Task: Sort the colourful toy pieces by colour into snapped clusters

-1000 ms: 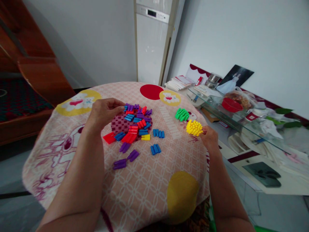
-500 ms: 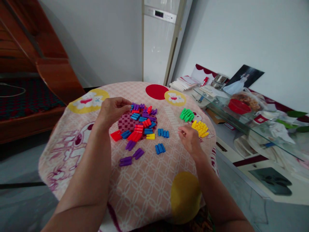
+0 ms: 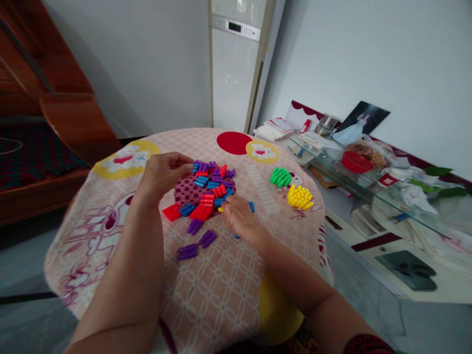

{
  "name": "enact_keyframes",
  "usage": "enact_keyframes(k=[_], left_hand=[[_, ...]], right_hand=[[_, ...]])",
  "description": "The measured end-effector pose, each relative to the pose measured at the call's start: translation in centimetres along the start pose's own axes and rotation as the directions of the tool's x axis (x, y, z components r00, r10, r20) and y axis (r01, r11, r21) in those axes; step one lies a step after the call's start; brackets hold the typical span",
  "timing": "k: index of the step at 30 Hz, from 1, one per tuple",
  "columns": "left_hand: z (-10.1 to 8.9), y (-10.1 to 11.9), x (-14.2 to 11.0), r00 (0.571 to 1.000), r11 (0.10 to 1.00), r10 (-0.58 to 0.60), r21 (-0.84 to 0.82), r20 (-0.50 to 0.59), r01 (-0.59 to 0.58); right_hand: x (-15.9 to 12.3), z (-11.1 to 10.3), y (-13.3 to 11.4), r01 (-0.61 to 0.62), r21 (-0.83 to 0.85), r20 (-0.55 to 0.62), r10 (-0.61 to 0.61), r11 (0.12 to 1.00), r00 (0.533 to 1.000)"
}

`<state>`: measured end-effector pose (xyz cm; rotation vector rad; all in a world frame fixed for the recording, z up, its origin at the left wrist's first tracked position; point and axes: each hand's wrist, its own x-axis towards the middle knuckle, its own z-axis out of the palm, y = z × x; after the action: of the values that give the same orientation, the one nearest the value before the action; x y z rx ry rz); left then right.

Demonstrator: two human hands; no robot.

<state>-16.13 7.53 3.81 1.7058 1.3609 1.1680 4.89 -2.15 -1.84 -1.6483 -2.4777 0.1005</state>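
My left hand (image 3: pixel 164 173) is at the far left edge of a pile of small coloured plastic sticks, its thumb and fingers closed around a blue stick (image 3: pixel 195 168). Purple sticks (image 3: pixel 206 165) lie just beyond those fingertips. My right hand (image 3: pixel 239 215) reaches over the near right side of the pile. Its fingers are bent down at a yellow stick (image 3: pixel 220 209), which shows only in part. Blue sticks (image 3: pixel 251 206) stick out from behind this hand. Red sticks (image 3: pixel 202 212) and purple sticks (image 3: pixel 194 226) lie between the hands.
A green bunch (image 3: pixel 280 177) and a yellow bunch (image 3: pixel 300 196) of sticks lie at the right. Purple sticks (image 3: pixel 187 251) lie nearer me. The patterned cloth (image 3: pixel 221 290) covers the table. A glass shelf (image 3: pixel 368 182) with clutter is at the right, a wooden seat (image 3: pixel 70 132) at the left.
My right hand has moved left from beside the yellow bunch to the yellow stick at the pile, now covering some blue sticks. My left hand stays at the pile's far left edge.
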Motion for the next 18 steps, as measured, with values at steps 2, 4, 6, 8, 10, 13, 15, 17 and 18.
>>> enact_keyframes(k=[2,4,6,8,10,13,15,17,18], left_hand=[[-0.1,-0.1,0.0,1.000,1.000,0.011,0.002,-0.007,-0.011],[-0.1,-0.2,0.0,1.000,1.000,0.012,0.005,-0.013,-0.012],[-0.1,-0.2,-0.1,1.000,1.000,0.011,0.003,-0.013,-0.011],[-0.1,-0.2,-0.1,1.000,1.000,0.014,-0.009,-0.009,-0.014],[0.0,-0.1,-0.2,1.000,1.000,0.015,-0.021,-0.002,-0.015],[0.1,0.0,-0.2,1.000,1.000,0.008,-0.025,0.004,-0.008],[0.2,0.1,-0.2,1.000,1.000,0.008,-0.025,0.008,-0.008],[0.3,0.1,-0.2,1.000,1.000,0.009,-0.028,0.009,-0.009],[0.3,0.1,-0.2,1.000,0.999,0.010,-0.030,0.007,-0.009]], right_hand=[[-0.7,-0.2,0.9,-0.021,0.040,-0.064,0.023,0.999,0.998],[-1.8,-0.6,2.4,-0.066,0.082,-0.164,0.079,0.994,0.983],[-3.1,-1.0,4.4,-0.148,0.136,-0.251,0.178,0.980,0.951],[-4.7,-1.5,6.7,-0.226,0.204,-0.308,0.282,0.952,0.909],[-6.4,-1.8,9.1,-0.297,0.259,-0.363,0.377,0.919,0.852],[-9.3,-2.1,12.3,-0.397,0.260,-0.440,0.474,0.880,0.763],[-11.1,-2.0,14.1,-0.486,0.235,-0.468,0.536,0.842,0.703],[-12.3,-1.9,15.4,-0.554,0.213,-0.472,0.582,0.805,0.663],[-12.8,-1.8,15.9,-0.576,0.208,-0.467,0.598,0.790,0.651]])
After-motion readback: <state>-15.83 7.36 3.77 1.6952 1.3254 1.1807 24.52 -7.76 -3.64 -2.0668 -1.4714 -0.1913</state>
